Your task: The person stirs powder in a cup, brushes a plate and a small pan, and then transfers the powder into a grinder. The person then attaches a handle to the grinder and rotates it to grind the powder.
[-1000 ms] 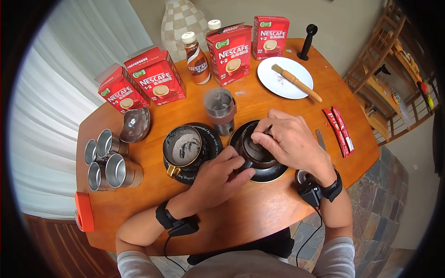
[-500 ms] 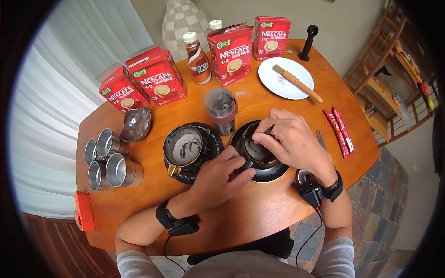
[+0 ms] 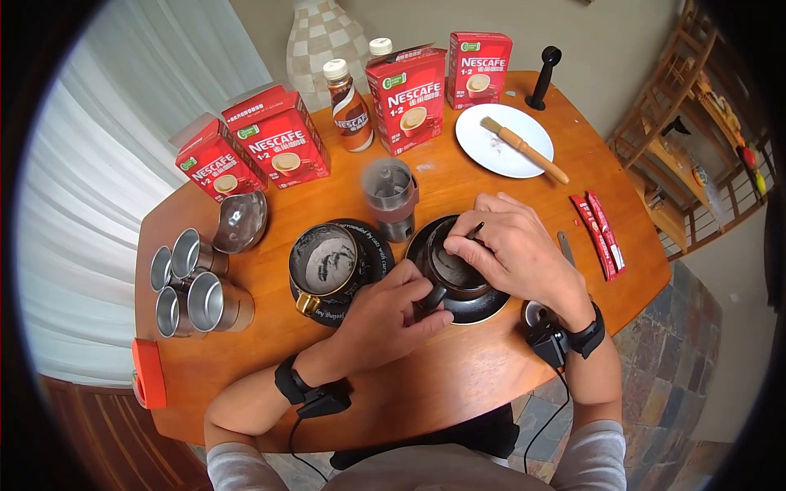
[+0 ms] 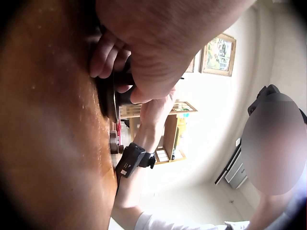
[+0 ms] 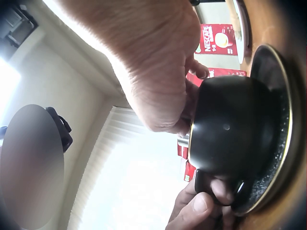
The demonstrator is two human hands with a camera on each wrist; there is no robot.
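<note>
A black cup with a gold rim (image 5: 230, 124) stands on a black saucer (image 3: 479, 308), and grey-brown powder shows inside it. My left hand (image 3: 386, 317) grips the cup's handle (image 5: 200, 181), one finger through the loop and the thumb against it. Over the cup's mouth, my right hand (image 3: 524, 252) pinches a thin black utensil (image 3: 477, 227). Its lower end is hidden by the fingers and cup wall. To the left, another black cup (image 3: 301, 239) with a gold handle holds similar powder on a lettered saucer (image 3: 378, 250).
A clear-topped steel container (image 3: 391, 214) stands close behind the cups. Several steel cups (image 3: 219, 301) and a metallic bowl (image 3: 242, 221) sit at left. A white plate (image 3: 475, 147) bears a wooden brush (image 3: 524, 147). Red sticks (image 3: 603, 233) lie right; Nescafe boxes (image 3: 409, 102) line the back.
Both hands stay at the black cup with hardly any movement. The left thumb and cup handle sit very slightly lower in the head view.
</note>
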